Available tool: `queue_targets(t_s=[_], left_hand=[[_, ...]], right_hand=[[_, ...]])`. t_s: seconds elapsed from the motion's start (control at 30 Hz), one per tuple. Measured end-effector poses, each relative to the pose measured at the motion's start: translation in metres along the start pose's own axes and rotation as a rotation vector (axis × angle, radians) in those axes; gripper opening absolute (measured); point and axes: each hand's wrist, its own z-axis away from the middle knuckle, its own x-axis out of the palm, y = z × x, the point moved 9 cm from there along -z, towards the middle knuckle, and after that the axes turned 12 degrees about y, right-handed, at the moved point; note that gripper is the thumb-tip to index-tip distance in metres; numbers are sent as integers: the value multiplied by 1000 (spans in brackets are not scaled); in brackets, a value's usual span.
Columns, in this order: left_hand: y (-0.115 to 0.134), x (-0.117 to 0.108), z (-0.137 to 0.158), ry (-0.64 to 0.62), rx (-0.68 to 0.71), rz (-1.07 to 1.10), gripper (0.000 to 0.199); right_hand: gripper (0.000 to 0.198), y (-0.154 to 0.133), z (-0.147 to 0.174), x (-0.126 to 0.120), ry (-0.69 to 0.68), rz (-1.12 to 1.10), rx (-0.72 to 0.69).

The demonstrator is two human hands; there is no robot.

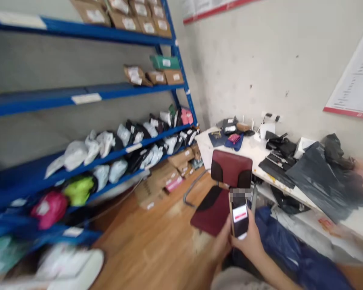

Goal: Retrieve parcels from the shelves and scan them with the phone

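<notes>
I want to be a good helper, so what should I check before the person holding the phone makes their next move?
1. Phone held safely: ok, the left hand and right hand are both on it.
2. Screen lit: ok, it glows white with a red patch.
3. Words on the screen readable: cannot tell, too small.
4. Way straight to the table free: not ok, the chair stands in front.
5. Table tidy: not ok, dark bags are spread over it.
</notes>
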Motion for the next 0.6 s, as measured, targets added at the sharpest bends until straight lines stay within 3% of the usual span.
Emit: queue_targets(t_s=[0.1,0.23,0.43,0.6], left_hand=[[-3,-17,44,199,47,122,84],[-33,-32,109,315,-32,208,65],[-46,-33,189,297,221,480,75],[-55,-47,236,350,354,509,79]], right_hand=[[97,-32,29,6,-266,-99,-43],[60,-49,56,16,-556,-355,81],[50,-47,106,37,-686,-311,126],[43,-54,157,59,-817,-276,145]])
